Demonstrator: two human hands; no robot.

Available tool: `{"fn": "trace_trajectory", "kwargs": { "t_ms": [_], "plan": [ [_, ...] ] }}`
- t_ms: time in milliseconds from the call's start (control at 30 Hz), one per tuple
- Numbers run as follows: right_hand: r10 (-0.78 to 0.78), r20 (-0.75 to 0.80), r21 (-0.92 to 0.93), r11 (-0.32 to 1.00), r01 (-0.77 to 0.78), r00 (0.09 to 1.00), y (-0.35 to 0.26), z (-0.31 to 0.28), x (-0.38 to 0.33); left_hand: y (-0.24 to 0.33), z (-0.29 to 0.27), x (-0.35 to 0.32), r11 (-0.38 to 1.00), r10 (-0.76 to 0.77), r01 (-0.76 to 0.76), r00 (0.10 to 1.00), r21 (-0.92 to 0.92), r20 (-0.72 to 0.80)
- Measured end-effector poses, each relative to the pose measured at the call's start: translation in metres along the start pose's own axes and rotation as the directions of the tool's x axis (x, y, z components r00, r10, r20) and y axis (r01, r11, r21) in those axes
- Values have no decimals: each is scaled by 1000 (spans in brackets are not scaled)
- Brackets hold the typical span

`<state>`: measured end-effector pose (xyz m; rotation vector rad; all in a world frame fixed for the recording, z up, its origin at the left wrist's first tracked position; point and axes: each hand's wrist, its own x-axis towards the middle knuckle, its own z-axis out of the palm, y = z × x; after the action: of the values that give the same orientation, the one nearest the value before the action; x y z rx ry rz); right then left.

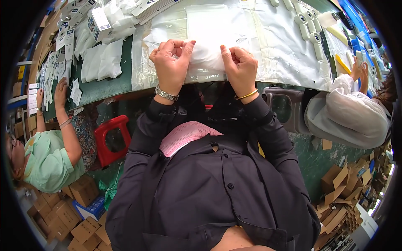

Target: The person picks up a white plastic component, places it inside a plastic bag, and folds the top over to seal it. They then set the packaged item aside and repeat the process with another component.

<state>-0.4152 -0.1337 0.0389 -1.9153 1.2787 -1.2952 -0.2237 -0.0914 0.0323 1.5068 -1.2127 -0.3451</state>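
Observation:
A frosted white plastic bag [206, 60] lies between my hands at the table's near edge. My left hand [171, 62], with a metal watch on its wrist, is closed in a pinch at the bag's left side, thumb pointing up. At the bag's right side my right hand [241, 69] is closed the same way, with a yellow bangle on that wrist. Just beyond my fingers rests a stack of flat translucent bags [207, 19]. Glare blurs where the bag between my hands ends and the stack begins.
Filled white pouches [101, 60] and small white boxes [99, 24] pile up at the left. White handheld devices [307, 27] line the right side. A co-worker in green [54, 154] sits left by a red stool [113, 140]; another in white [347, 113] sits right. Cardboard boxes [83, 190] stand behind.

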Motion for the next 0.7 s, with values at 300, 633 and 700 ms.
{"fn": "trace_trajectory", "kwargs": {
  "t_ms": [300, 633, 700],
  "plan": [
    [-125, -13, -214, 970, 120, 992, 6, 7, -1, -7, 6, 5, 995, -35, 36, 999, 98, -7],
    [-114, 10, -238, 965, 113, 993, 6, 7, -2, -14, 4, 6, 994, -107, 106, 994, 40, 17],
    [-117, 7, -239, 964, 115, 993, 6, 7, -2, -17, 4, 6, 994, -108, 108, 994, 24, 15]
  ]
}}
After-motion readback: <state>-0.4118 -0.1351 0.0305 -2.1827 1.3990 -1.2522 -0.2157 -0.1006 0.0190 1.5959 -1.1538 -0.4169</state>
